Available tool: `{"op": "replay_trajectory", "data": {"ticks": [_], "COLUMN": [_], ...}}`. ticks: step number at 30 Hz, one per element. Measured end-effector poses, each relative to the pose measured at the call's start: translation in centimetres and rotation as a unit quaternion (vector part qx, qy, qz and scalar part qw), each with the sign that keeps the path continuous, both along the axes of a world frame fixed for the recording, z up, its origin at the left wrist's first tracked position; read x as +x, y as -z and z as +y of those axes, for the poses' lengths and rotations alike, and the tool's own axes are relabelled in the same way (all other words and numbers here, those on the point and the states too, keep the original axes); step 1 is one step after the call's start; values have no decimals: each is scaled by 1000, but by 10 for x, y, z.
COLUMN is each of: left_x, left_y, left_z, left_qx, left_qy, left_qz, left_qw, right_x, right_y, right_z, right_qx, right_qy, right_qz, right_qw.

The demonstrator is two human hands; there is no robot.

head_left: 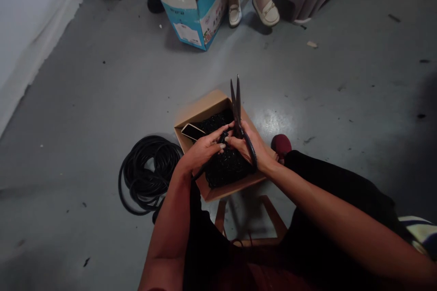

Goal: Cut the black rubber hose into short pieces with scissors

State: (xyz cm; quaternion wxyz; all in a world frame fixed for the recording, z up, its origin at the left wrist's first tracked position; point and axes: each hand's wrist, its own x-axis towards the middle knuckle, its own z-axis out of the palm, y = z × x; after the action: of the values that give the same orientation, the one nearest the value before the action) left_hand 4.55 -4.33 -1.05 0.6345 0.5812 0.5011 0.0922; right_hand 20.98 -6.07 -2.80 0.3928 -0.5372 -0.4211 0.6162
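Concrete floor [341,100], grey and scuffed, fills most of the view, with a white sheet [27,18] along its edge at ten o'clock. At twelve o'clock stands an open blue-and-white printed carton [194,13], and just beside it, toward one o'clock, are another person's feet in cream loafers [266,9]. A loose coil of black rubber hose [146,175] lies on the floor at eight o'clock from the centre.

Right of the coil sits an open brown cardboard box [201,111], heaped with short black cut pieces [221,168]. A dark red shoe [280,143] shows at three o'clock from the box, and a wooden stool frame [273,218] at six o'clock.

Both of the person's hands meet over the box. The right hand [254,148] has its fingers curled tight around the handles of long dark metal scissors [236,100], whose blades point to twelve o'clock and stand nearly closed. The left hand [201,150] has its fingers and thumb pinched together on a black hose end [221,137], held just at the scissors' pivot. A dark smartphone with a pale edge [193,132] lies inside the box at its ten o'clock corner.
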Motion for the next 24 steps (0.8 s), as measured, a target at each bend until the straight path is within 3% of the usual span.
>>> {"op": "replay_trajectory", "data": {"ticks": [10, 13, 17, 24], "left_x": [4, 9, 16, 15], "left_y": [13, 13, 7, 3], "left_z": [-4, -5, -6, -3], "left_qx": [-44, 49, 174, 167], "left_qy": [-83, -100, -114, -100], "left_qz": [-74, 9, 174, 149], "left_qw": [993, 994, 962, 970], "right_x": [-2, -1, 1, 7], "right_y": [8, 8, 12, 17], "right_z": [4, 5, 7, 8], "right_qx": [-33, -24, -22, 30], "right_qy": [24, 41, 51, 43], "right_qz": [78, 44, 0, -27], "right_qw": [996, 998, 998, 998]}}
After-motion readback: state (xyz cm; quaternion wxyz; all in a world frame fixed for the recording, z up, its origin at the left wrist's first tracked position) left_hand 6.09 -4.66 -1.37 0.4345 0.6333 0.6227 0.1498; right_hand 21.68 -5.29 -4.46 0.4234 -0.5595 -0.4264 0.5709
